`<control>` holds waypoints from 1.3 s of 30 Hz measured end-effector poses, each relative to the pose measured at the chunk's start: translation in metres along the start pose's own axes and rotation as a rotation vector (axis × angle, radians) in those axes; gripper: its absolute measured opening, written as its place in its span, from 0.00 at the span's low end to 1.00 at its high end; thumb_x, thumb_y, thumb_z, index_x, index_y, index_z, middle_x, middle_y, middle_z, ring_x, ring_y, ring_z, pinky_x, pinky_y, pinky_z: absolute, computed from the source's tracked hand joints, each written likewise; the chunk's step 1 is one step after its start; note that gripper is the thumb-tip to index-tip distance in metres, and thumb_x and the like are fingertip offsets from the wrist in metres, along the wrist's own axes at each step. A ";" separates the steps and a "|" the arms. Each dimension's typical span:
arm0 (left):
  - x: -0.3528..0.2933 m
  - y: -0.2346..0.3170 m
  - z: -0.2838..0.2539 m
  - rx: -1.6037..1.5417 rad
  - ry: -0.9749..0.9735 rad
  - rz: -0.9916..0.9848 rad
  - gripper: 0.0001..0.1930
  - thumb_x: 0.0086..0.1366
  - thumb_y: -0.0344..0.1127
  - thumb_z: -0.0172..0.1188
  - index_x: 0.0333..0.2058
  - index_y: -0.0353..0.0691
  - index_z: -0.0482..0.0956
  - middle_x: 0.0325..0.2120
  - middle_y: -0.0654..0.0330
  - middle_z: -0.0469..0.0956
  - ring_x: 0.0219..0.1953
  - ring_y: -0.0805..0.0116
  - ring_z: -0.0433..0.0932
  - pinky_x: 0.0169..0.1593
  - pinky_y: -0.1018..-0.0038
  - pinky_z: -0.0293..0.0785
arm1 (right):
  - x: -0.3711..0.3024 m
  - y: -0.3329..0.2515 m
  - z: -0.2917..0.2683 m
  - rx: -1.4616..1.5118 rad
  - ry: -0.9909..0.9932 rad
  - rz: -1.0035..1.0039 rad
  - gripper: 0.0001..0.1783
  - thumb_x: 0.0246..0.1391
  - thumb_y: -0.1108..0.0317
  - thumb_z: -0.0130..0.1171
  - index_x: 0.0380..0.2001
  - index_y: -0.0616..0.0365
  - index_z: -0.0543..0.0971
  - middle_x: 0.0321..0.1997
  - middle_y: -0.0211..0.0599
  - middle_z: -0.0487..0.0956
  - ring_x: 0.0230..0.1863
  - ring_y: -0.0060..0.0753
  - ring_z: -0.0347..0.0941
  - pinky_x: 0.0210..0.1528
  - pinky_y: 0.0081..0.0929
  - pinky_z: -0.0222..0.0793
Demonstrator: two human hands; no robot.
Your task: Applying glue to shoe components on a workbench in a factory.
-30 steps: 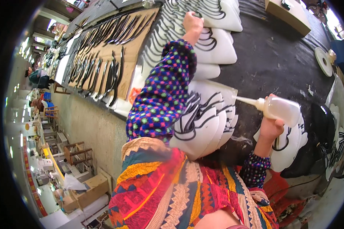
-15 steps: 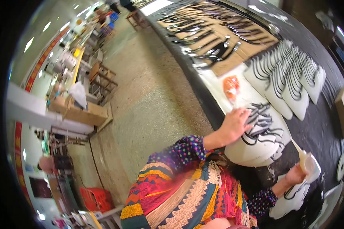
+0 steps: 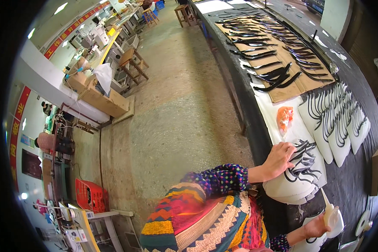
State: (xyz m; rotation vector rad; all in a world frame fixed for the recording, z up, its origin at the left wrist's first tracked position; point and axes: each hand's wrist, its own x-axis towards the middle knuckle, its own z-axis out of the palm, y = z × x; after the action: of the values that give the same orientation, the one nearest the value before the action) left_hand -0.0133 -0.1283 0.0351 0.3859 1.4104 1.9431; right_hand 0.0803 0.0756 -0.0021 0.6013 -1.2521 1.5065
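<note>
My left hand (image 3: 278,163) rests at a bunch of dark curved strips (image 3: 303,158), thumb and fingers bent in on the edge of the bunch. The strips lie on a stack of white curved panels (image 3: 290,189). My right hand (image 3: 316,227) grips a pale squeeze bottle (image 3: 333,218), whose thin nozzle points up toward the stack. Under the right hand lies another white panel (image 3: 313,242) with a dark strip on it, partly hidden by the hand.
Rows of white panels with dark strips (image 3: 336,126) overlap on the black table (image 3: 256,126). Beyond them, glossy black strips (image 3: 256,54) lie on brown cardboard (image 3: 287,94). An orange plastic bag (image 3: 284,119) sits near the left edge. Stools (image 3: 132,63) stand across the aisle.
My left hand's fingers have drawn closer together on the strips. My right hand still holds the bottle. The whole view has shifted, so the table now sits lower and farther right.
</note>
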 end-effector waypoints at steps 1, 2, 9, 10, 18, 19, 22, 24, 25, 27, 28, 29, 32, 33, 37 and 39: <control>-0.001 0.001 -0.001 0.025 0.006 0.000 0.24 0.46 0.21 0.60 0.45 0.27 0.68 0.27 0.56 0.76 0.25 0.76 0.74 0.31 0.84 0.70 | 0.000 0.001 0.001 -0.019 0.050 0.038 0.45 0.19 0.44 0.70 0.41 0.54 0.63 0.42 0.34 0.67 0.49 0.39 0.62 0.52 0.37 0.62; -0.002 0.001 -0.002 0.025 0.010 0.002 0.24 0.46 0.21 0.60 0.45 0.27 0.68 0.27 0.56 0.76 0.25 0.76 0.74 0.31 0.84 0.70 | 0.000 0.002 0.002 -0.009 0.042 0.044 0.45 0.19 0.44 0.70 0.41 0.54 0.63 0.42 0.34 0.67 0.49 0.39 0.62 0.52 0.37 0.62; -0.009 0.005 -0.008 0.070 0.081 0.012 0.25 0.44 0.20 0.61 0.44 0.27 0.69 0.29 0.57 0.75 0.27 0.76 0.74 0.33 0.84 0.70 | 0.001 0.015 0.009 0.039 -0.055 -0.006 0.42 0.25 0.44 0.68 0.42 0.54 0.64 0.41 0.35 0.67 0.48 0.41 0.63 0.53 0.39 0.60; -0.010 0.005 -0.008 0.103 0.071 0.033 0.25 0.45 0.21 0.61 0.45 0.26 0.68 0.28 0.56 0.76 0.26 0.77 0.74 0.33 0.84 0.70 | 0.001 0.015 0.011 0.059 0.002 -0.007 0.41 0.27 0.43 0.67 0.42 0.54 0.64 0.41 0.35 0.67 0.48 0.42 0.64 0.53 0.39 0.60; -0.018 0.003 -0.014 0.128 0.105 0.043 0.24 0.45 0.22 0.62 0.44 0.26 0.69 0.29 0.57 0.76 0.26 0.77 0.73 0.33 0.84 0.69 | -0.002 0.015 0.017 -0.050 0.156 0.040 0.43 0.27 0.40 0.64 0.43 0.57 0.62 0.41 0.38 0.67 0.46 0.43 0.65 0.50 0.41 0.62; -0.019 0.004 -0.016 0.110 0.101 0.031 0.24 0.45 0.22 0.61 0.44 0.27 0.69 0.29 0.57 0.76 0.26 0.77 0.73 0.32 0.84 0.70 | -0.004 0.015 0.018 0.117 0.233 0.048 0.45 0.25 0.42 0.67 0.43 0.59 0.62 0.40 0.41 0.68 0.44 0.44 0.67 0.47 0.42 0.66; -0.023 0.002 -0.020 0.038 0.101 0.041 0.24 0.45 0.22 0.61 0.45 0.27 0.68 0.28 0.58 0.75 0.25 0.76 0.73 0.32 0.84 0.70 | -0.005 0.020 0.018 0.263 -0.017 0.011 0.42 0.27 0.43 0.67 0.43 0.55 0.63 0.43 0.35 0.66 0.48 0.41 0.63 0.52 0.40 0.61; -0.026 -0.001 -0.023 0.025 0.123 0.027 0.24 0.46 0.21 0.61 0.45 0.27 0.68 0.28 0.58 0.75 0.25 0.76 0.73 0.32 0.83 0.70 | -0.008 0.022 0.019 0.252 -0.060 0.036 0.42 0.26 0.45 0.68 0.42 0.55 0.63 0.43 0.35 0.66 0.47 0.41 0.63 0.51 0.38 0.62; -0.027 -0.002 -0.024 0.008 0.123 0.020 0.24 0.46 0.21 0.60 0.45 0.27 0.68 0.29 0.58 0.75 0.25 0.76 0.73 0.32 0.83 0.70 | -0.009 0.022 0.019 0.207 -0.066 0.062 0.42 0.26 0.44 0.68 0.42 0.55 0.63 0.43 0.35 0.66 0.47 0.41 0.63 0.51 0.38 0.62; -0.031 -0.002 -0.026 -0.002 0.142 0.013 0.24 0.46 0.21 0.61 0.44 0.27 0.68 0.29 0.58 0.75 0.25 0.76 0.73 0.32 0.83 0.70 | -0.013 0.023 0.022 0.119 -0.035 0.096 0.42 0.29 0.42 0.66 0.44 0.56 0.63 0.41 0.37 0.67 0.47 0.42 0.64 0.51 0.39 0.61; -0.033 -0.002 -0.026 -0.004 0.157 -0.016 0.24 0.45 0.21 0.61 0.44 0.27 0.68 0.29 0.58 0.75 0.26 0.76 0.73 0.32 0.83 0.70 | -0.016 0.023 0.023 0.118 -0.034 0.096 0.42 0.29 0.42 0.66 0.44 0.56 0.63 0.41 0.37 0.67 0.47 0.42 0.64 0.51 0.39 0.61; -0.036 0.001 -0.027 -0.007 0.166 -0.024 0.24 0.45 0.21 0.61 0.44 0.27 0.68 0.30 0.57 0.75 0.26 0.76 0.73 0.32 0.83 0.70 | -0.020 0.023 0.024 0.049 0.090 0.157 0.42 0.30 0.41 0.64 0.44 0.56 0.62 0.41 0.37 0.67 0.47 0.43 0.64 0.52 0.40 0.60; -0.040 0.015 -0.028 -0.011 0.178 0.022 0.22 0.45 0.17 0.58 0.43 0.29 0.69 0.30 0.57 0.75 0.26 0.74 0.74 0.32 0.82 0.71 | -0.029 0.028 0.023 -0.069 0.281 0.192 0.39 0.39 0.40 0.55 0.45 0.62 0.62 0.41 0.42 0.68 0.45 0.47 0.67 0.49 0.44 0.62; -0.040 0.022 -0.028 0.015 0.203 0.005 0.22 0.46 0.18 0.59 0.44 0.29 0.68 0.29 0.57 0.75 0.26 0.74 0.74 0.32 0.82 0.72 | -0.031 0.029 0.018 -0.078 0.284 0.238 0.39 0.38 0.41 0.57 0.45 0.63 0.63 0.41 0.42 0.68 0.46 0.47 0.66 0.49 0.43 0.62; -0.021 0.060 -0.026 0.259 0.145 0.164 0.22 0.51 0.24 0.58 0.47 0.29 0.65 0.27 0.57 0.75 0.27 0.74 0.74 0.32 0.82 0.72 | -0.044 0.034 -0.001 0.007 0.342 0.356 0.39 0.35 0.46 0.61 0.46 0.63 0.66 0.46 0.45 0.69 0.49 0.44 0.65 0.54 0.39 0.58; 0.004 0.086 -0.028 0.373 0.137 0.275 0.21 0.54 0.27 0.56 0.47 0.29 0.64 0.27 0.57 0.75 0.27 0.73 0.74 0.32 0.81 0.73 | -0.053 0.036 -0.009 0.051 0.386 0.394 0.39 0.34 0.48 0.62 0.46 0.63 0.66 0.47 0.46 0.69 0.49 0.43 0.65 0.55 0.38 0.56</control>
State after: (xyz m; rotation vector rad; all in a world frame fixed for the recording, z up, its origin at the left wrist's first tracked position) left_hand -0.0635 -0.1594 0.1031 0.6584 1.9015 1.9440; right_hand 0.0676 0.0663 -0.0646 0.0808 -1.0688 1.8774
